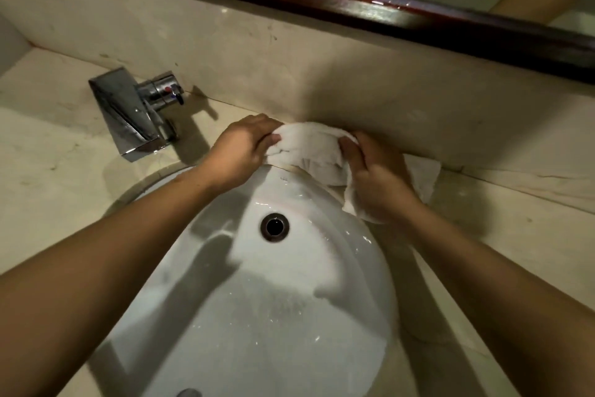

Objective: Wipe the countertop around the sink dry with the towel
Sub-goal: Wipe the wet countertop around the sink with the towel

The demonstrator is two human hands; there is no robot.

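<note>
A white towel [309, 147] lies bunched on the beige countertop [51, 171] behind the sink, against the backsplash. My left hand [240, 152] grips the towel's left end with thumb and fingers. My right hand [375, 177] holds its right part, pressing it onto the counter at the basin's far rim. A loose towel end sticks out to the right of my right hand. The white oval sink [338, 268] lies below both forearms, with its dark drain [274, 226] in the middle.
A chrome faucet [132, 113] with a lever handle stands at the left rear of the basin. The beige backsplash [354, 81] rises right behind the towel, topped by a dark wooden mirror frame [354, 0].
</note>
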